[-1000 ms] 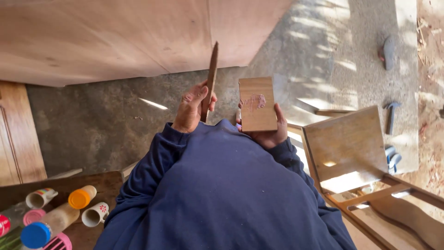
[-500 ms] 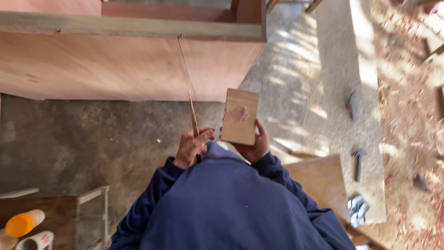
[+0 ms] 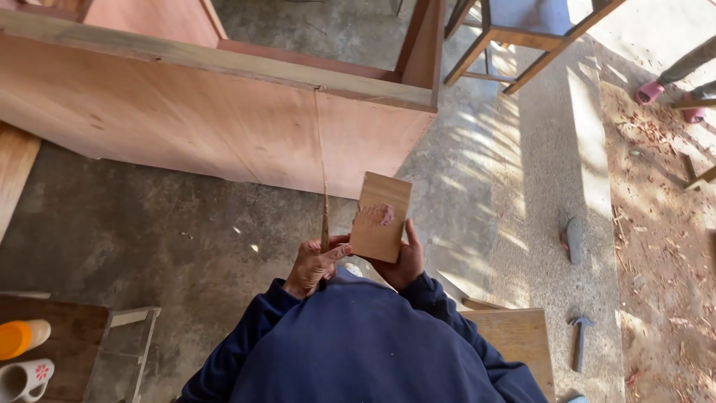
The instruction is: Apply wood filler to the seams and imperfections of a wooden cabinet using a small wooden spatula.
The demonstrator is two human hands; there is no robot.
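My left hand [image 3: 313, 265] grips the lower end of a long thin wooden strip [image 3: 322, 168], which points away from me and lines up with a seam on the plywood cabinet [image 3: 186, 112]. In my right hand [image 3: 409, 263] is a small rectangular wooden block [image 3: 382, 216] with a reddish patch on its face, held upright just right of the strip. Both hands are close together in front of my blue sweater.
A hammer [image 3: 580, 339] and a grey sandal [image 3: 573, 239] lie on the concrete at right. A wooden board [image 3: 514, 343] is beside me. A stool frame [image 3: 522, 45] stands at the back. At lower left are an orange-capped bottle [image 3: 19, 337] and a cup [image 3: 22, 379]. Someone's pink-sandalled foot [image 3: 650, 91] is at far right.
The view has shifted forward, so the cabinet now fills the top. The strip went from tilted to nearly straight, pointing at the cabinet. Both hands kept their hold.
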